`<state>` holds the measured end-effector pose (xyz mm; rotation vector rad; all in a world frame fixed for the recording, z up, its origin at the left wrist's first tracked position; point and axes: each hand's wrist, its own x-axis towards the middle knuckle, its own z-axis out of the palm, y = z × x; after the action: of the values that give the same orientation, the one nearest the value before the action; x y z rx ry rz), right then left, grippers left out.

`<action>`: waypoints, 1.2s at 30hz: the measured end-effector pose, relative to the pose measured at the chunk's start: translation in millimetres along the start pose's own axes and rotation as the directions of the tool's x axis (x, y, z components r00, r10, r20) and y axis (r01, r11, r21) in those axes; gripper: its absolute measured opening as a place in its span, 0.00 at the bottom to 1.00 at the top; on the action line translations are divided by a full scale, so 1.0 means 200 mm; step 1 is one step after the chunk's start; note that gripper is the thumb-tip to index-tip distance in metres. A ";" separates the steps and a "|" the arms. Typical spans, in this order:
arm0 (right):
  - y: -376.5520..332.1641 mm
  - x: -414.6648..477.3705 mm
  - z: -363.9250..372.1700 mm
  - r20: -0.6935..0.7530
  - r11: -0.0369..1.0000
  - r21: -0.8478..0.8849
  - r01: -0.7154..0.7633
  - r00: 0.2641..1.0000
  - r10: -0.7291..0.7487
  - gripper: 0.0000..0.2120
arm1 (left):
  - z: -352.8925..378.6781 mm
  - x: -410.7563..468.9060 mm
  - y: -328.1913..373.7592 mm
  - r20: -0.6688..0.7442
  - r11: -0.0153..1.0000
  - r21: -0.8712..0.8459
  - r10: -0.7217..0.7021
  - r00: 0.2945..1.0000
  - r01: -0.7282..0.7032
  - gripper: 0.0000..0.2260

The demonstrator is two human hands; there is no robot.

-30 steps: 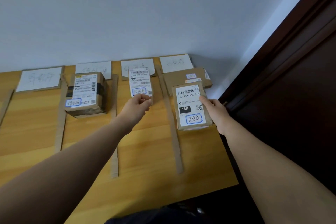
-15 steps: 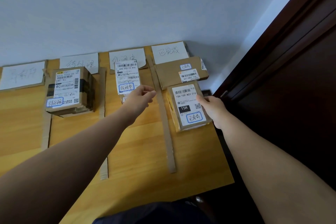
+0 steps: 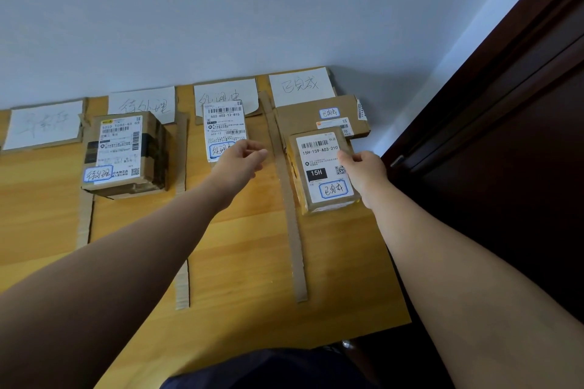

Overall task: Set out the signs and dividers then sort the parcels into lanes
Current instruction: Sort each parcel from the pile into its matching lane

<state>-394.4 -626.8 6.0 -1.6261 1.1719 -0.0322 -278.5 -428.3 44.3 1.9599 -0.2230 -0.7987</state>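
four paper signs [image 3: 300, 85] line the far edge of the wooden surface [image 3: 240, 262], with cardboard dividers [image 3: 292, 215] between the lanes. a taped box [image 3: 123, 151] sits in the second lane. the left hand [image 3: 240, 161] covers the near end of the white-labelled parcel [image 3: 224, 126] in the third lane, its fingers loosely curled and gripping nothing. in the rightmost lane the right hand [image 3: 363, 170] holds the 15h parcel [image 3: 319, 167] by its right edge, thumb on top, just near of a flat parcel [image 3: 316, 118].

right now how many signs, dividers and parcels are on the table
signs: 4
dividers: 3
parcels: 4
total: 11
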 end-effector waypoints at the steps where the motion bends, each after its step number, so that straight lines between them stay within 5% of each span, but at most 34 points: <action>1: 0.00 0.00 0.00 -0.007 1.000 -0.008 0.002 1.000 -0.002 0.16 | 0.00 0.00 0.00 0.001 1.000 0.000 0.000 1.000 0.000 0.08; 8: -0.03 -0.02 -0.01 -0.029 0.985 -0.166 0.056 0.998 -0.062 0.14 | -0.04 -0.04 0.00 -0.005 1.000 -0.001 0.010 1.000 -0.010 0.08; 13: -0.11 -0.07 -0.03 -0.109 0.943 -0.307 0.133 0.979 -0.173 0.22 | -0.09 -0.08 0.01 -0.023 0.999 -0.006 0.036 0.999 -0.036 0.09; 20: -0.24 -0.20 -0.01 -0.108 0.898 -0.379 0.222 0.954 -0.281 0.09 | -0.24 -0.23 0.03 -0.073 0.995 -0.002 0.104 0.992 -0.105 0.10; 22: -0.31 -0.26 0.02 -0.089 0.886 -0.380 0.265 0.943 -0.321 0.13 | -0.31 -0.28 0.02 -0.107 0.992 -0.009 0.121 0.987 -0.122 0.09; 36: -0.65 -0.81 0.87 0.114 0.765 -0.364 0.531 0.841 -0.529 0.11 | -1.18 -0.63 -0.28 -0.260 0.987 -0.080 0.114 0.959 -0.139 0.08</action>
<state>-296.8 -397.1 112.3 -2.2728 0.6959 -0.1722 -238.5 -171.1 127.3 1.9127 -0.1514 -0.4600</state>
